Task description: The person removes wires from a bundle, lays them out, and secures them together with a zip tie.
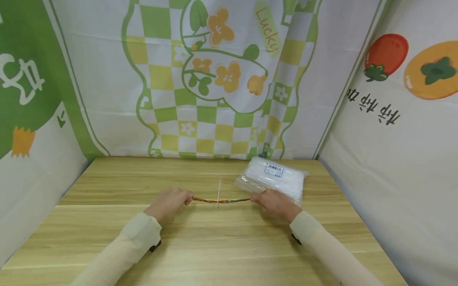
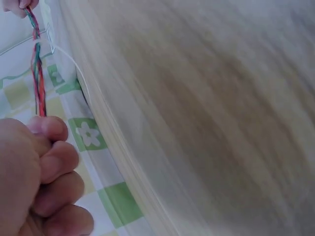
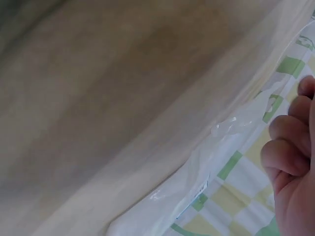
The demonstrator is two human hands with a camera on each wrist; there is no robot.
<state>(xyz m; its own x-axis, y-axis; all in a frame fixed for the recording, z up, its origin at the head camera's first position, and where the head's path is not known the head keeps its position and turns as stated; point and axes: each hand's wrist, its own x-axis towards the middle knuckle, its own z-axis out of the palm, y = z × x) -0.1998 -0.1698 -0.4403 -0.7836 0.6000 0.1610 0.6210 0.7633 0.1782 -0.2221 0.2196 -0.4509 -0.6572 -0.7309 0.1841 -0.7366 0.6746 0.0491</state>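
Observation:
A thin bundle of coloured wires [image 1: 230, 201], red, green and yellowish, is stretched between both hands above the table. The left hand [image 1: 172, 203] pinches its left end with curled fingers, also plain in the left wrist view. At the other end, the right hand [image 1: 274, 203] grips the bundle; in the right wrist view its curled fingers [image 3: 285, 142] show but the wires do not. Around the middle of the bundle sits a white cable tie [image 1: 219, 190], its long tail sticking out away from the person.
A clear plastic bag of white cable ties [image 1: 282, 176] with a barcode label lies at the back right, just behind the right hand. The wooden table [image 1: 200, 246] meets printed cloth [image 1: 214, 131] at its back and sides.

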